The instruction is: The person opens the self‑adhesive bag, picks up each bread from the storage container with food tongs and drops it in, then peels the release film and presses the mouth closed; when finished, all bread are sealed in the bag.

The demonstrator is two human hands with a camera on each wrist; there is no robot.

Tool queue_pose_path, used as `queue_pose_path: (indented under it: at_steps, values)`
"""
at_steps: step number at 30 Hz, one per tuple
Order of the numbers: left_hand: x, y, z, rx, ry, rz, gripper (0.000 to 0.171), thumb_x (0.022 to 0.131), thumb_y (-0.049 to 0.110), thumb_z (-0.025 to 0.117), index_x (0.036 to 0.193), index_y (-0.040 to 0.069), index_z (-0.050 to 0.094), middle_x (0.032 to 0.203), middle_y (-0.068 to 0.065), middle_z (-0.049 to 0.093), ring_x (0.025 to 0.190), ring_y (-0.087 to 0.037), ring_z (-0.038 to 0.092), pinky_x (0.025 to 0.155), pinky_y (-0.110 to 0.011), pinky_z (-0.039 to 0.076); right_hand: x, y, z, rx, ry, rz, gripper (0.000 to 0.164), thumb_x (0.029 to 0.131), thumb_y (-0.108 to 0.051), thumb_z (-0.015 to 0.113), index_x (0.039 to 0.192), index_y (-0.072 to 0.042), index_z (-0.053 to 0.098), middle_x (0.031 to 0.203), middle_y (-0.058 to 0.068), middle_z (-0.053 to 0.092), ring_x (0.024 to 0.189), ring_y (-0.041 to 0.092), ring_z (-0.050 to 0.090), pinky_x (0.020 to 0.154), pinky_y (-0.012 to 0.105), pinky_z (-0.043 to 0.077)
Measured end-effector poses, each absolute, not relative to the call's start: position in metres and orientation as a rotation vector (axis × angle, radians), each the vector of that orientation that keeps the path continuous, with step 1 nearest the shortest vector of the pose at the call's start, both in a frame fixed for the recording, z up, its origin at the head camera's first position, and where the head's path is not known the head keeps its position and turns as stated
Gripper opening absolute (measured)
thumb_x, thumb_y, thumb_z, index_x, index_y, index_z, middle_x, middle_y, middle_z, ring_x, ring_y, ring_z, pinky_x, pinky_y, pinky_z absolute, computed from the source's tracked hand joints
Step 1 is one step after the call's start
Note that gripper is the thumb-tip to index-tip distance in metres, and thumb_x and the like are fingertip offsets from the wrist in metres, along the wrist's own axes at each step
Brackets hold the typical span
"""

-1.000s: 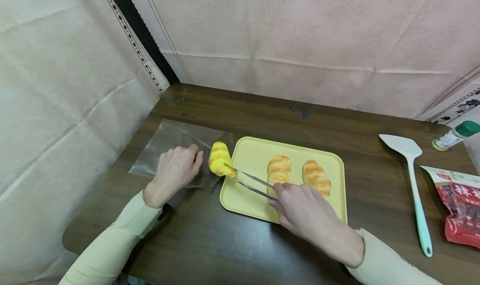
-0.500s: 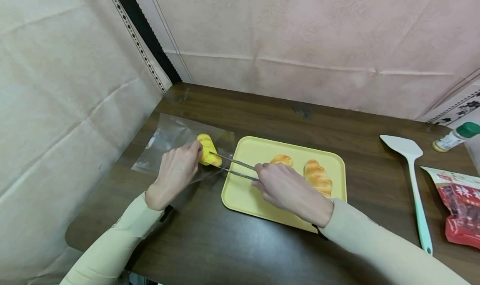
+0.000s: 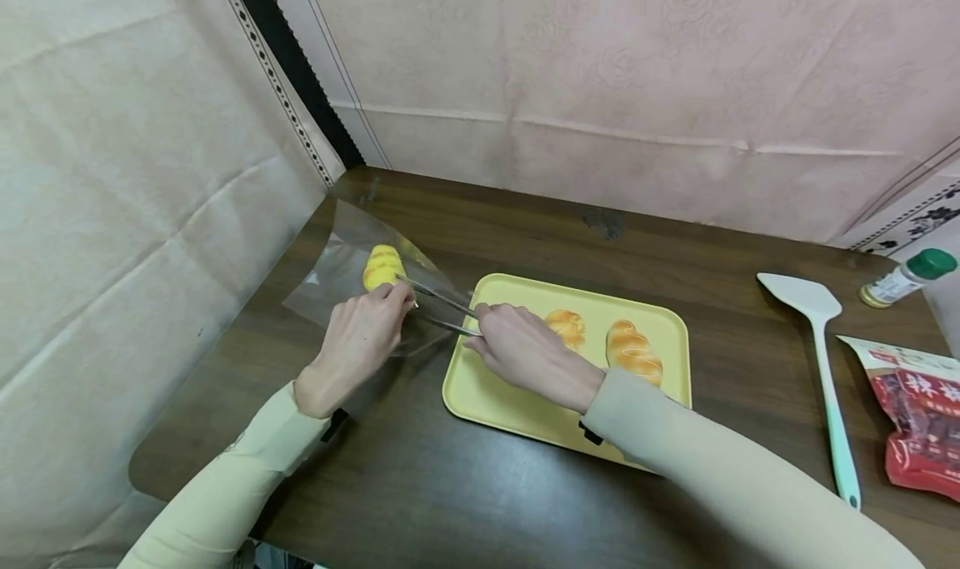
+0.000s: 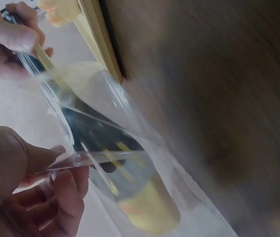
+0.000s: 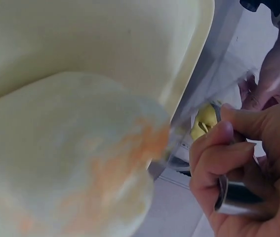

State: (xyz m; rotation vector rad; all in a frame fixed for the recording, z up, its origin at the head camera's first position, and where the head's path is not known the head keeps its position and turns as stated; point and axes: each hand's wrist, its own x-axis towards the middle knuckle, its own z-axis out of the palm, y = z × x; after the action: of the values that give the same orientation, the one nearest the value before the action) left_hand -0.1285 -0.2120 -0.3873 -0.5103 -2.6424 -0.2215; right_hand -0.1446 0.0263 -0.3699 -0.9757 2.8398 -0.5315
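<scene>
My left hand (image 3: 365, 329) pinches the edge of a clear plastic bag (image 3: 330, 273) between thumb and fingers, holding its mouth up. In the left wrist view the pinched film (image 4: 75, 160) shows close up. My right hand (image 3: 525, 344) grips metal tongs (image 3: 442, 298) near the tray's left end. The tongs' tips reach into the bag, at a yellow bread roll (image 3: 384, 267) inside it. In the right wrist view my curled fingers wrap the tongs' bent metal end (image 5: 241, 197). The left hand partly covers the roll's near end in the head view.
A yellow tray (image 3: 495, 398) bears two golden bread rolls, one (image 3: 633, 352) at the right and another (image 3: 566, 327) partly behind my right hand. Farther right lie a white-and-mint spatula (image 3: 828, 386), a green-capped bottle (image 3: 907, 277) and a red food packet (image 3: 922, 419). A wall cloth (image 3: 600, 77) rises behind the table.
My right hand has moved left with the tongs, carrying the yellow roll from beside the tray into the bag. The bag's far side has lifted; my left hand stays nearly in place.
</scene>
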Motion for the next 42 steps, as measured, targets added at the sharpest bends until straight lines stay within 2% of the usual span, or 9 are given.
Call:
queue_pose_path:
  at_steps: [3, 6, 10, 14, 20, 28, 35, 40, 42]
  values:
    - [-0.129, -0.211, -0.387, -0.550, -2.647, -0.233, 0.010, 0.105, 0.011, 0.070, 0.101, 0.004, 0.066, 0.078, -0.013, 0.069, 0.055, -0.033, 0.065, 0.046, -0.049, 0.050, -0.151, 0.015, -0.378, -0.965, 2.854, -0.539, 0.026, 0.106, -0.026, 0.072, 0.105, -0.001, 0.066, 0.083, 0.011, 0.066, 0.070, 0.026, 0.065, 0.063, 0.045, 0.057]
    - [-0.130, -0.210, -0.387, -0.573, -2.655, -0.238, 0.008, 0.106, 0.011, 0.070, 0.102, 0.004, 0.066, 0.074, -0.011, 0.067, 0.051, -0.026, 0.058, 0.044, -0.043, 0.047, -0.168, 0.004, -0.409, -0.993, 2.908, -0.511, 0.027, 0.107, -0.030, 0.070, 0.102, -0.004, 0.064, 0.084, 0.008, 0.067, 0.070, 0.024, 0.066, 0.061, 0.048, 0.056]
    - [-0.130, -0.208, -0.386, -0.589, -2.667, -0.267, 0.007, 0.106, 0.010, 0.069, 0.103, 0.004, 0.067, 0.072, -0.010, 0.064, 0.050, -0.024, 0.058, 0.043, -0.040, 0.047, -0.194, -0.010, -0.459, -0.992, 2.968, -0.488, 0.032, 0.107, -0.042, 0.067, 0.101, -0.010, 0.061, 0.082, 0.004, 0.064, 0.068, 0.020, 0.064, 0.055, 0.045, 0.052]
    - [-0.131, -0.206, -0.385, -0.605, -2.678, -0.306, 0.009, 0.106, 0.009, 0.069, 0.101, 0.003, 0.065, 0.071, -0.010, 0.063, 0.052, -0.026, 0.060, 0.045, -0.040, 0.049, -0.207, -0.021, -0.473, -0.935, 2.956, -0.507, 0.036, 0.105, -0.048, 0.068, 0.101, -0.013, 0.060, 0.078, 0.001, 0.061, 0.067, 0.018, 0.062, 0.052, 0.037, 0.049]
    - [-0.132, -0.201, -0.384, -0.610, -2.680, -0.327, 0.012, 0.106, 0.007, 0.069, 0.097, 0.002, 0.063, 0.072, -0.010, 0.063, 0.055, -0.028, 0.063, 0.047, -0.042, 0.051, -0.202, -0.032, -0.449, -0.825, 2.877, -0.539, 0.031, 0.106, -0.041, 0.070, 0.102, -0.011, 0.064, 0.081, 0.003, 0.065, 0.068, 0.021, 0.064, 0.056, 0.039, 0.052]
    - [-0.135, -0.200, -0.384, -0.589, -2.686, -0.381, 0.009, 0.104, 0.008, 0.071, 0.100, 0.001, 0.067, 0.078, -0.013, 0.070, 0.060, -0.026, 0.065, 0.052, -0.043, 0.055, -0.212, -0.041, -0.457, -0.782, 2.843, -0.525, 0.032, 0.106, -0.044, 0.069, 0.102, -0.013, 0.062, 0.085, 0.003, 0.064, 0.071, 0.019, 0.063, 0.057, 0.038, 0.051]
    - [-0.140, -0.204, -0.382, -0.487, -2.693, -0.468, 0.009, 0.100, 0.008, 0.075, 0.094, 0.002, 0.071, 0.072, -0.008, 0.067, 0.055, -0.019, 0.058, 0.049, -0.035, 0.050, -0.179, -0.028, -0.397, -0.727, 2.806, -0.477, 0.042, 0.107, -0.045, 0.069, 0.113, -0.003, 0.065, 0.083, 0.005, 0.063, 0.065, 0.020, 0.062, 0.057, 0.037, 0.052]
    - [-0.143, -0.205, -0.377, -0.411, -2.683, -0.474, 0.016, 0.098, 0.010, 0.076, 0.086, 0.004, 0.068, 0.066, -0.005, 0.060, 0.054, -0.020, 0.056, 0.049, -0.037, 0.048, -0.154, -0.001, -0.375, -0.697, 2.791, -0.542, 0.036, 0.106, -0.042, 0.072, 0.094, -0.008, 0.065, 0.085, 0.004, 0.061, 0.065, 0.019, 0.056, 0.055, 0.032, 0.044]
    - [-0.144, -0.206, -0.375, -0.385, -2.687, -0.466, 0.020, 0.098, 0.011, 0.076, 0.082, 0.005, 0.066, 0.064, -0.005, 0.059, 0.053, -0.021, 0.055, 0.048, -0.038, 0.048, -0.145, 0.014, -0.371, -0.677, 2.786, -0.587, 0.036, 0.105, -0.040, 0.073, 0.091, -0.009, 0.063, 0.083, 0.004, 0.061, 0.064, 0.018, 0.055, 0.055, 0.032, 0.042]
